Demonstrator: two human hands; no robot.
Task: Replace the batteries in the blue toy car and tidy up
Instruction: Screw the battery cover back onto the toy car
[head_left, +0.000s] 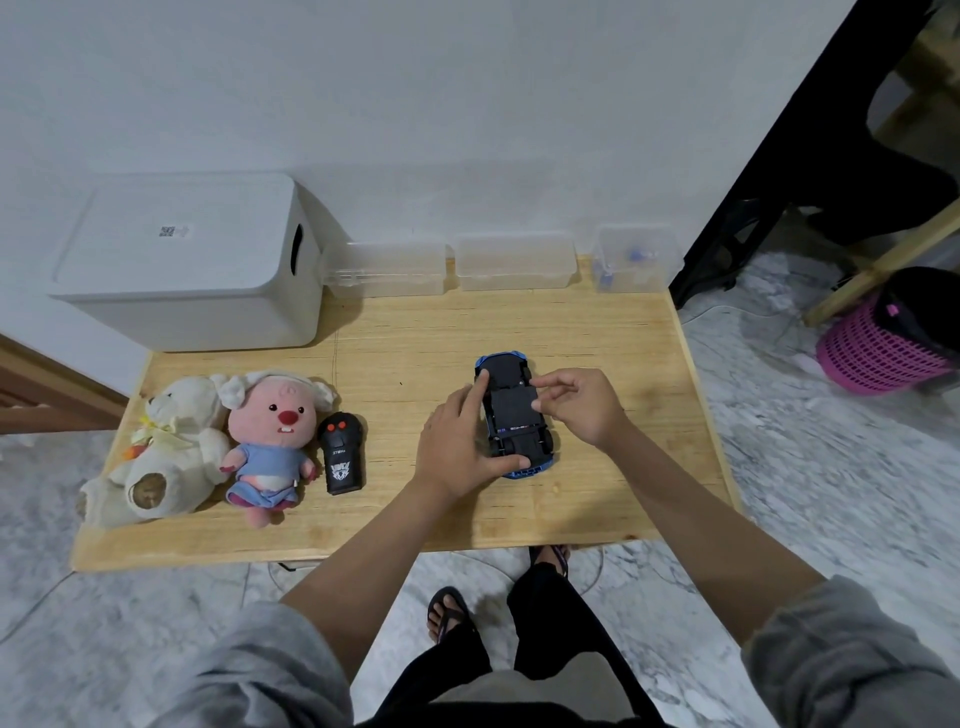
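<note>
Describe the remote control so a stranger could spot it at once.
Start at the wooden table and go to the two plush toys near its left front. The remote control lies just right of the pink plush: a black handset with two red buttons, the only hard, dark thing there.

Soft, even indoor light, faint shadows, and wide-angle bending at the edges (corners slightly blurred).

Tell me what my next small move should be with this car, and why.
Probably pry off the battery cover with your right hand. The blue toy car lies belly-up on the table, your left hand already steadies it, and the underside looks closed.
</note>
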